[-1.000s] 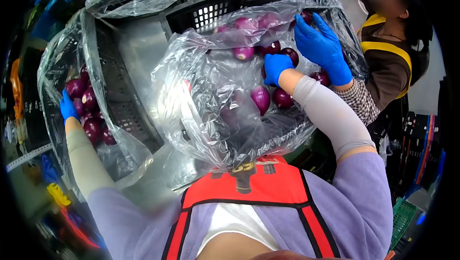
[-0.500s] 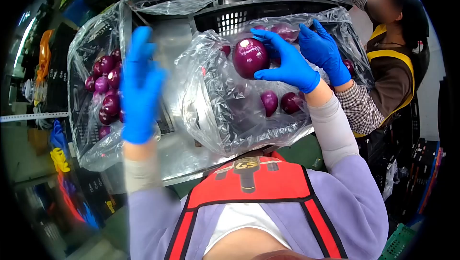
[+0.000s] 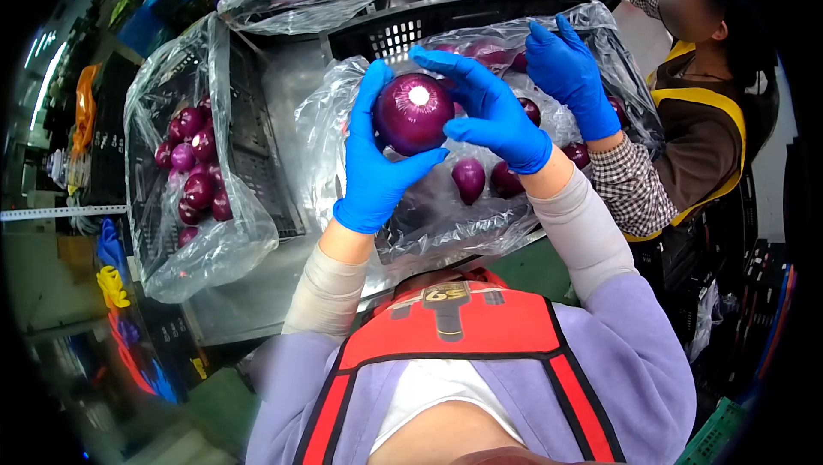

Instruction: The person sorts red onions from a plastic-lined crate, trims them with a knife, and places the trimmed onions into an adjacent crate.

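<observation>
A large, glossy red onion (image 3: pixel 407 122), its pale cut end facing up, is between my two blue-gloved hands. My left hand (image 3: pixel 375 156) cups it from the left, with fingers up its far side and the thumb across below. From the right, my right hand (image 3: pixel 497 118) curves its fingers over the top edge and has its thumb at the side. Under my hands is a crate lined with clear plastic (image 3: pixel 446 234), where a smaller red onion (image 3: pixel 468 180) and several others lie. The palms are partly hidden.
To the left, a plastic-lined crate (image 3: pixel 249 148) holds several red onions (image 3: pixel 199 191). More lined crates with onions stand at the back. At right, a co-worker's blue-gloved hand (image 3: pixel 566 75) is over the same crate's far side. A metal table (image 3: pixel 231 311) lies beneath.
My left hand has come from above the left crate across to the onion and closed around it. My right hand has shifted slightly left with the onion.
</observation>
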The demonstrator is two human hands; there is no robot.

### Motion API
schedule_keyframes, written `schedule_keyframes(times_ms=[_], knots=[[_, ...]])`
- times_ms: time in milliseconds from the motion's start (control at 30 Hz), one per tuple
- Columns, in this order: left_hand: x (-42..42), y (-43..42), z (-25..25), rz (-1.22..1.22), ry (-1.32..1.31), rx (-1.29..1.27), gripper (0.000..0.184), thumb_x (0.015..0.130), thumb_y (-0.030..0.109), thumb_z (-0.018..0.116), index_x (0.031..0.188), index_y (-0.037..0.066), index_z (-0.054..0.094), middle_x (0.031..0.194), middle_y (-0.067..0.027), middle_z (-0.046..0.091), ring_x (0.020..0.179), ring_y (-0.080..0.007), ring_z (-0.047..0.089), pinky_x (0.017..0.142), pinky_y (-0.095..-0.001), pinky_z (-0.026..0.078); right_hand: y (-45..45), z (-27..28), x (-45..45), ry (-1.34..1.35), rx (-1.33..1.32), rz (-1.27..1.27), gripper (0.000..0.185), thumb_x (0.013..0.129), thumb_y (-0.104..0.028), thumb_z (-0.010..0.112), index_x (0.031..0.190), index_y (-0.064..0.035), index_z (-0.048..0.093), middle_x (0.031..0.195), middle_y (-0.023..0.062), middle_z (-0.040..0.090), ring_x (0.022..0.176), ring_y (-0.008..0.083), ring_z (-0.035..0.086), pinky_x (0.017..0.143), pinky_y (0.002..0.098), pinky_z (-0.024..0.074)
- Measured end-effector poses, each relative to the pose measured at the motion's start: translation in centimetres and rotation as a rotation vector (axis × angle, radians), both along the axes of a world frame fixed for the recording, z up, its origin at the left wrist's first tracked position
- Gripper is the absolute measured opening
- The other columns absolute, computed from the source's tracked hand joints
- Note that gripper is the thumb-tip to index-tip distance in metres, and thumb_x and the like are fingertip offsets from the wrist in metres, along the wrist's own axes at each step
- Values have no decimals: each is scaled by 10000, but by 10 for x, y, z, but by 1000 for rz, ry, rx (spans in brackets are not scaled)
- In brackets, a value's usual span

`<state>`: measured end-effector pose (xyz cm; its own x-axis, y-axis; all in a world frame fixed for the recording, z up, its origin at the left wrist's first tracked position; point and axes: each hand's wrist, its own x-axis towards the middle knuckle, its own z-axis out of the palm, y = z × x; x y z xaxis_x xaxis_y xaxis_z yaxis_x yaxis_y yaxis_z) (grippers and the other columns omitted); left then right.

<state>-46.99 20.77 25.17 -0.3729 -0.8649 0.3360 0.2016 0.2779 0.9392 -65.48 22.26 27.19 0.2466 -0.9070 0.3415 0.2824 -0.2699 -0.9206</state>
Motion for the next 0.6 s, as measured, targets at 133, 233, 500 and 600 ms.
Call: schedule_keyframes(times_ms=[133,233,500,600], knots=[[-2,0,-8,77,-67,-108,1077,594,79,863,1481,71,252,1502,-125,314,1343,-263,382,1112,-388,340,-10,-9,-6,214,-358,-244,541,748,-77,756,1257,-51,573,1367,140,485,1257,247,471,1051,393,389],[-3,1,-9,92,-90,-119,1075,592,65,857,1480,65,252,1504,-126,313,1349,-264,374,1120,-379,326,-6,-3,0,246,-410,-302,376,757,-61,743,1123,-60,658,1292,143,551,1201,244,515,1018,380,412],[-1,1,-12,118,-160,-169,1063,580,100,878,1452,38,272,1464,-139,351,1325,-262,394,1107,-380,345,-9,-15,0,-3,-61,-453,168,918,-85,608,1058,-4,653,1047,59,667,936,133,620,857,264,484],[-1,0,-15,167,-186,-243,1067,569,136,886,1443,38,281,1464,-148,346,1332,-275,384,1113,-391,331,-9,-13,-9,21,80,-449,193,945,-139,581,1062,-4,652,1026,46,671,912,121,622,864,270,479]])
